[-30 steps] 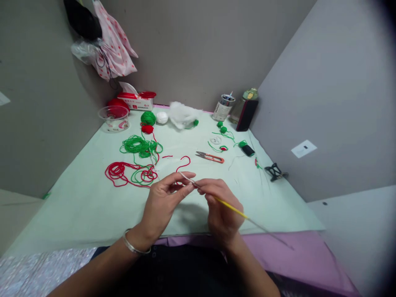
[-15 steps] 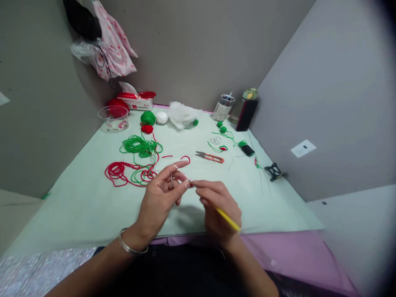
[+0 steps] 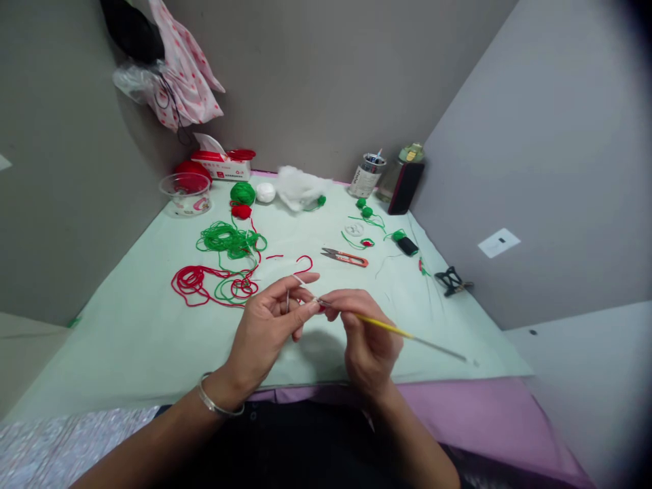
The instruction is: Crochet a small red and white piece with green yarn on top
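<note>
My left hand (image 3: pixel 275 326) pinches a small red and white crochet piece (image 3: pixel 322 308) between thumb and a finger, with white yarn (image 3: pixel 300 279) running over the raised index finger. In my right hand (image 3: pixel 371 336) is a crochet hook (image 3: pixel 384 327) with a yellow grip and a thin metal shaft pointing out to the right. Its tip meets the piece at my left fingertips; the stitches there are too small to make out. Beyond my hands lie a curl of red yarn (image 3: pixel 304 259) and orange thread snips (image 3: pixel 345 257).
Loose green yarn (image 3: pixel 227 239) and red yarn (image 3: pixel 191 280) spread at the left. Behind them are a green ball (image 3: pixel 243 193), a white ball (image 3: pixel 265 193), white stuffing (image 3: pixel 300 189) and a plastic tub (image 3: pixel 185 197). A pen can (image 3: pixel 365 178), a bottle (image 3: pixel 392 178) and a black clip (image 3: pixel 452 281) stand right.
The hook's rear end swung down toward my right wrist, then back out to the right. My left index finger lifted and lowered slightly with the white yarn over it.
</note>
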### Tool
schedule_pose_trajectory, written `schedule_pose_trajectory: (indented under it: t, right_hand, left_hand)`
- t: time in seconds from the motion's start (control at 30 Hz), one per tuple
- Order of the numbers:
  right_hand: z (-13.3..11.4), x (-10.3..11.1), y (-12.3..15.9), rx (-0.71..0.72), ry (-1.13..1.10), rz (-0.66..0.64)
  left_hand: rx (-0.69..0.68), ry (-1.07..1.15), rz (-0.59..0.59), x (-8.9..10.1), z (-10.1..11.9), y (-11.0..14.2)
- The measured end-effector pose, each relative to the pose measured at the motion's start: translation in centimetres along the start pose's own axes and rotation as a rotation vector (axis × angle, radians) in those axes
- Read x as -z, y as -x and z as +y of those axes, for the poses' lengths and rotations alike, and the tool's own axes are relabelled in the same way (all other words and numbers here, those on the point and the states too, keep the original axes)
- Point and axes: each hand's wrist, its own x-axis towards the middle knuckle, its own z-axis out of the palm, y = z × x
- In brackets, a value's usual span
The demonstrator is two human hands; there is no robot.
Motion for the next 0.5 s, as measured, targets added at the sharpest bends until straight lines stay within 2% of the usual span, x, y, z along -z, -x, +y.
schedule_pose_trajectory:
  t: [0.1, 0.17, 0.27, 0.37, 0.43, 0.5]
  right_hand:
    - [0.4, 0.1, 1.0, 0.142, 0.267, -0.034]
    - [0.7, 0.0, 1.8, 0.214, 0.395, -0.017]
    - [0.9, -0.1, 2.2, 0.241, 0.413, -0.003]
    - [0.4, 0.1, 1.4, 0.143, 0.231, 0.003]
    - [0.0, 0.4, 0.6, 0.03, 0.071, 0.001]
    - [-0.4, 0.8, -0.1, -0.103, -0.067, 0.038]
  left_hand:
    - [0.011, 0.009, 0.01, -0.2, 0.4, 0.2]
    - [0.04, 0.043, -0.025, -0.3, 0.7, 0.3]
    - [0.187, 0.19, -0.125, -0.5, 1.0, 0.4]
    - [0.307, 0.303, -0.168, -0.4, 1.2, 0.2]
    - [0.264, 0.28, -0.128, -0.1, 1.4, 0.0]
    - [0.164, 0.192, -0.077, 0.2, 1.5, -0.2]
